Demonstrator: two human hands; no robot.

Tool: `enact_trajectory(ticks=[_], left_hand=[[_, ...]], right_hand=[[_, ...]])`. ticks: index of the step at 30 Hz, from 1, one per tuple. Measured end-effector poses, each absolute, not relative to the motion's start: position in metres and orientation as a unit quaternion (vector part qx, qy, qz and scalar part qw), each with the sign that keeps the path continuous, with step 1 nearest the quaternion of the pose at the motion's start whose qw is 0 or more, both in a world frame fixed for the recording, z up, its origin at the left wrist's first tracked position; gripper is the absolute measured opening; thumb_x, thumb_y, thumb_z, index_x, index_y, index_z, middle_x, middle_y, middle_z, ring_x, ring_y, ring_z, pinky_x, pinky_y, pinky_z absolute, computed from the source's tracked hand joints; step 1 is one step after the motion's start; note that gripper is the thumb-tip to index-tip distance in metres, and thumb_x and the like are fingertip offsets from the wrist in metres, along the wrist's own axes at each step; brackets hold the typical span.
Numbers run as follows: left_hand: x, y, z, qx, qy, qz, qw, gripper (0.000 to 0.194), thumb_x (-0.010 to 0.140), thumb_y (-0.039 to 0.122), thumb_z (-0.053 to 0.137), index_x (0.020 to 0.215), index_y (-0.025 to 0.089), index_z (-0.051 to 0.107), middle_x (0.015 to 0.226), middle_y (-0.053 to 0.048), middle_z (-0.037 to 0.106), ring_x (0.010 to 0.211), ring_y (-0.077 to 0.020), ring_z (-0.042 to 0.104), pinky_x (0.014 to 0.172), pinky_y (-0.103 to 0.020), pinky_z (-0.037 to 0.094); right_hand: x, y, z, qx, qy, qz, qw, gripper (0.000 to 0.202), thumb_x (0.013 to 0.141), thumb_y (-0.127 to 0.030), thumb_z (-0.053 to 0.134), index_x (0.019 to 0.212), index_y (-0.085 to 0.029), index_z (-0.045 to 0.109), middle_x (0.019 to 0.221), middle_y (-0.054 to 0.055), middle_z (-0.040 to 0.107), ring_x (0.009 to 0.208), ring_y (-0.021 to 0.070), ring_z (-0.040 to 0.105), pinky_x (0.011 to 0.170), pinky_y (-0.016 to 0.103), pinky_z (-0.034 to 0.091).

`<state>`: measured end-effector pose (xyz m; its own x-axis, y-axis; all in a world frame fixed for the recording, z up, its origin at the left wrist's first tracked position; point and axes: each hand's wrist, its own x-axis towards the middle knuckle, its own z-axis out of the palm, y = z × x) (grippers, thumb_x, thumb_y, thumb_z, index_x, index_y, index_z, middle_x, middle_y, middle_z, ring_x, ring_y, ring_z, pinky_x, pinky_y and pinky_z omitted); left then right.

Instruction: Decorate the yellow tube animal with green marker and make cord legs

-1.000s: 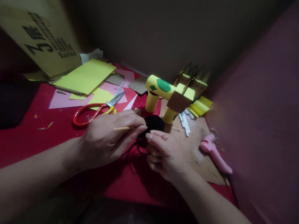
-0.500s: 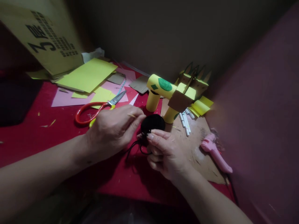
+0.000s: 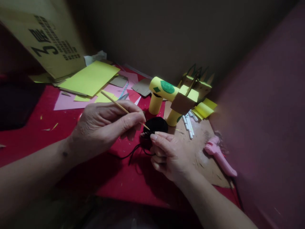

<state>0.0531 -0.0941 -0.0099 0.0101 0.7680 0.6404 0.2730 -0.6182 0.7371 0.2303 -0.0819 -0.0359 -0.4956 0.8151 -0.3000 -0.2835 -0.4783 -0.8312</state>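
Note:
Between thumb and fingers, my left hand (image 3: 111,127) pinches a thin wooden stick (image 3: 116,103), its pointed tip down at the near edge of a round black pouch (image 3: 156,124). My right hand (image 3: 168,152) grips that edge of the pouch with thumb and forefinger, the other fingers curled below. Black cords (image 3: 133,152) hang from the pouch over the red table. Just behind it stands a yellow paper-tube figure (image 3: 166,90) with green patches and a box-shaped part on its right.
Scissors (image 3: 124,96) lie mostly hidden behind my left hand. Yellow sheets (image 3: 91,78) and a printed brown bag (image 3: 47,38) are at the back left. White pens (image 3: 188,126) and a pink glue gun (image 3: 220,156) rest on cardboard (image 3: 202,159) at the right.
My left hand has turned and shifted left, so the stick now shows at length with its tip at the pouch. It now covers most of the scissors. My right hand has hardly moved.

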Motion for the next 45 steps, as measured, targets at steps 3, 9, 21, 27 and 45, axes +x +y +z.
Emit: enact_trajectory(ticks=[3, 9, 21, 27, 45], left_hand=[[0.052, -0.091, -0.013, 0.701, 0.37, 0.572, 0.211, 0.016, 0.09, 0.014, 0.065, 0.077, 0.021, 0.071, 0.06, 0.004, 0.066, 0.05, -0.0099, 0.061, 0.048, -0.02, 0.051], [0.053, -0.088, -0.02, 0.763, 0.336, 0.536, 0.135, 0.013, 0.091, 0.012, 0.062, 0.087, 0.021, 0.07, 0.065, 0.003, 0.069, 0.053, -0.0116, 0.064, 0.052, -0.022, 0.053], [0.045, -0.087, -0.01, 0.68, 0.401, 0.606, 0.093, 0.018, 0.091, 0.01, 0.064, 0.077, 0.02, 0.072, 0.061, 0.005, 0.066, 0.051, -0.0071, 0.058, 0.049, -0.02, 0.049], [0.049, -0.097, -0.008, 0.7, 0.358, 0.594, 0.172, 0.016, 0.087, 0.006, 0.067, 0.08, 0.019, 0.073, 0.06, 0.004, 0.066, 0.051, -0.0079, 0.059, 0.046, -0.019, 0.049], [0.048, -0.093, -0.017, 0.789, 0.325, 0.516, 0.072, 0.012, 0.092, 0.013, 0.062, 0.085, 0.021, 0.067, 0.066, 0.002, 0.066, 0.056, -0.0106, 0.062, 0.052, -0.025, 0.05]], right_hand=[[0.23, -0.082, -0.036, -0.358, -0.371, 0.781, 0.352, 0.046, 0.073, -0.037, 0.079, 0.062, -0.023, 0.036, 0.042, -0.015, 0.029, 0.035, 0.0007, 0.012, 0.031, 0.013, 0.015], [0.231, -0.083, -0.036, -0.353, -0.377, 0.783, 0.347, 0.044, 0.073, -0.038, 0.079, 0.063, -0.023, 0.039, 0.042, -0.016, 0.029, 0.035, 0.0007, 0.011, 0.03, 0.013, 0.015], [0.231, -0.083, -0.037, -0.352, -0.372, 0.783, 0.354, 0.049, 0.072, -0.037, 0.079, 0.061, -0.023, 0.034, 0.042, -0.016, 0.028, 0.035, 0.0005, 0.011, 0.03, 0.013, 0.015], [0.23, -0.084, -0.034, -0.366, -0.37, 0.771, 0.366, 0.051, 0.07, -0.038, 0.08, 0.061, -0.024, 0.032, 0.042, -0.016, 0.027, 0.036, 0.0006, 0.011, 0.03, 0.012, 0.014], [0.229, -0.084, -0.035, -0.384, -0.375, 0.761, 0.365, 0.045, 0.071, -0.037, 0.078, 0.06, -0.023, 0.037, 0.042, -0.015, 0.027, 0.035, 0.0008, 0.012, 0.029, 0.013, 0.013]])
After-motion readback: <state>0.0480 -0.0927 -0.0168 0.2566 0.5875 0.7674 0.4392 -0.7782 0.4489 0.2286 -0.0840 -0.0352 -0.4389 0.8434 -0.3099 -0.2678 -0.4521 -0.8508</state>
